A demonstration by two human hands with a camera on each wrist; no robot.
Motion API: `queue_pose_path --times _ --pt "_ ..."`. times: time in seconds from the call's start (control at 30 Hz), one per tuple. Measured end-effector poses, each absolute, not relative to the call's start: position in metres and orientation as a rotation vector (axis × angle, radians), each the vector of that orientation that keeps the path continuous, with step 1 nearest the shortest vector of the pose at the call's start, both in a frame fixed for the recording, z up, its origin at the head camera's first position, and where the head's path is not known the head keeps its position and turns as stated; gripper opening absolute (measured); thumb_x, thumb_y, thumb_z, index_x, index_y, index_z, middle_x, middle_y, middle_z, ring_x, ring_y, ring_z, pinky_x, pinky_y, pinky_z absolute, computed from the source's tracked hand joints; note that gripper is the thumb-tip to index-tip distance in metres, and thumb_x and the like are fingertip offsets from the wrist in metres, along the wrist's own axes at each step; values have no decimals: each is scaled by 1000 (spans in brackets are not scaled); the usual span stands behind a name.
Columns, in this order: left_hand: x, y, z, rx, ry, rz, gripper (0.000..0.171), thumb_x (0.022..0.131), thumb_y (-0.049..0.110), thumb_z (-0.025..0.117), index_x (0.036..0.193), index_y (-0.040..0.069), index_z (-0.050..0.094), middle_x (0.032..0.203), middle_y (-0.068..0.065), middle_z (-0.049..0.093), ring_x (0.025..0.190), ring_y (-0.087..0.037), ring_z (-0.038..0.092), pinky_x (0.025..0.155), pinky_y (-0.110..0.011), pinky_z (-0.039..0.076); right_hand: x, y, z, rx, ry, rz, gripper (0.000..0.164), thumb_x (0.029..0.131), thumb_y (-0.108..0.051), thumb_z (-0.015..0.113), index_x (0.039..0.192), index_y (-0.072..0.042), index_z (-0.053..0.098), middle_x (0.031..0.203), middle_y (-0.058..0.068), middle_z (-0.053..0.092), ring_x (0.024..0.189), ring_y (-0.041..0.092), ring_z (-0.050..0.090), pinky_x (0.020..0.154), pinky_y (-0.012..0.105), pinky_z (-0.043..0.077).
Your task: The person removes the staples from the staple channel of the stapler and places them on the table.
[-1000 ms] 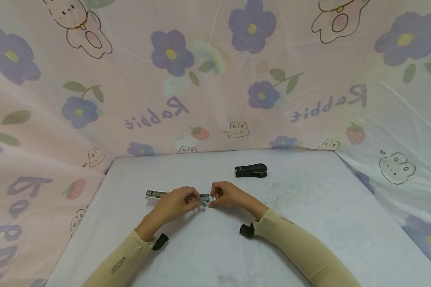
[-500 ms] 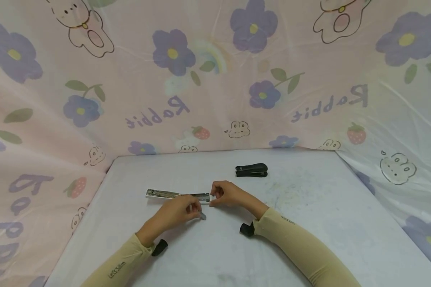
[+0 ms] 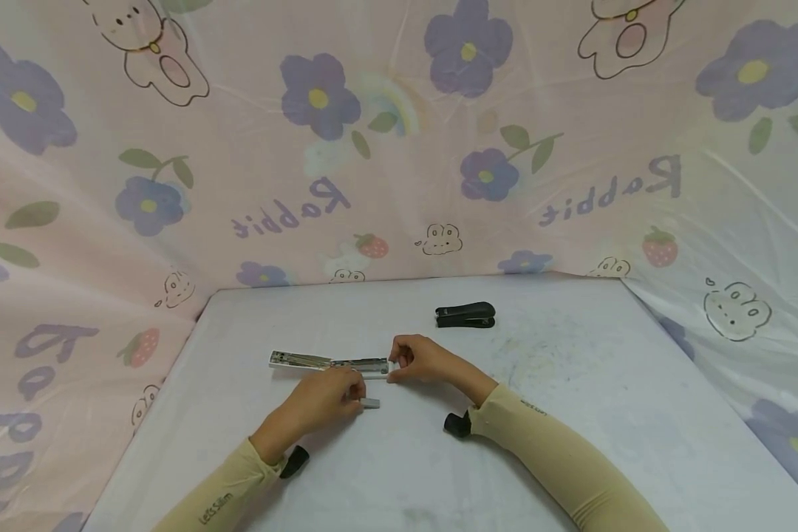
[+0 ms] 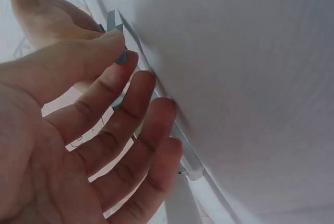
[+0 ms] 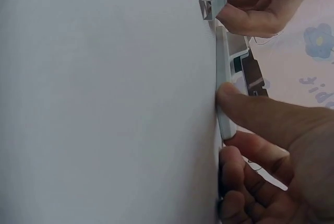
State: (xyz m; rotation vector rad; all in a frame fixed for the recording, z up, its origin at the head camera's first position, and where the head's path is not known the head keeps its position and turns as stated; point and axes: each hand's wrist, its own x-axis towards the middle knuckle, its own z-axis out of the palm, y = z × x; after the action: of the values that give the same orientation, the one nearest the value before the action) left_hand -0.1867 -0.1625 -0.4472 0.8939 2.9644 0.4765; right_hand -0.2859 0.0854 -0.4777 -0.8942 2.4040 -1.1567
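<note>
A white stapler (image 3: 282,360), folded open along its length, lies on the table with its metal inside facing up. At its right end, my right hand (image 3: 425,360) holds the white base (image 5: 223,72) between thumb and fingers. Just in front of the stapler, my left hand (image 3: 326,399) pinches a short grey strip of staples (image 3: 370,403) by one end. The U-shaped hollow of the strip of staples (image 5: 215,3) shows in the right wrist view. Thumb and index finger of the left hand (image 4: 99,109) do the pinching while its other fingers are loosely bent.
A black stapler (image 3: 465,316) sits farther back on the white table (image 3: 572,443), to the right. A patterned cloth (image 3: 399,162) hangs behind the table and along both sides.
My left hand has drawn back from over the stapler toward the table's front, bringing the strip of staples along and turning it level. The right hand stays at the stapler's end.
</note>
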Motion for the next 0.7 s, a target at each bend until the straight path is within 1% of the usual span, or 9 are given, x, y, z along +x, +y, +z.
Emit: queue_pose_path --times 0.23,0.43,0.57,0.67,0.7 --pt "-183 -160 -444 917 3004 370 21 87 16 90 93 18 70 88 6 64 80 -10 61 65 -28 48 -286 86 -477 -892 2407 -1161 27 89 -18 91 102 -10 68 81 -2 60 71 10 51 67 25 43" --pt "-180 -157 -445 901 3018 318 24 85 16 92 91 18 69 87 7 61 79 -10 59 65 -29 49 -287 88 -479 -891 2411 -1139 27 90 -20 90 104 -10 69 83 -3 62 72 9 53 69 25 45" --pt "-180 -157 -446 901 3034 301 25 85 16 92 90 17 68 87 6 61 78 -10 59 64 -29 49 -285 91 -478 -877 2416 -1129 27 91 -18 89 106 -8 69 86 -2 63 75 9 55 70 25 46" --pt "-180 -157 -446 892 3035 286 24 86 17 92 91 17 68 87 5 62 79 -12 61 65 -31 51 -284 93 -476 -879 2416 -1133 28 92 -17 88 110 -6 70 88 -2 64 77 10 56 71 24 48" --pt "-181 -157 -445 886 3033 279 24 86 18 91 91 18 68 87 5 62 83 -14 65 68 -33 53 -283 94 -476 -882 2415 -1138 28 92 -17 88 111 -6 71 89 -2 64 78 10 56 71 24 48"
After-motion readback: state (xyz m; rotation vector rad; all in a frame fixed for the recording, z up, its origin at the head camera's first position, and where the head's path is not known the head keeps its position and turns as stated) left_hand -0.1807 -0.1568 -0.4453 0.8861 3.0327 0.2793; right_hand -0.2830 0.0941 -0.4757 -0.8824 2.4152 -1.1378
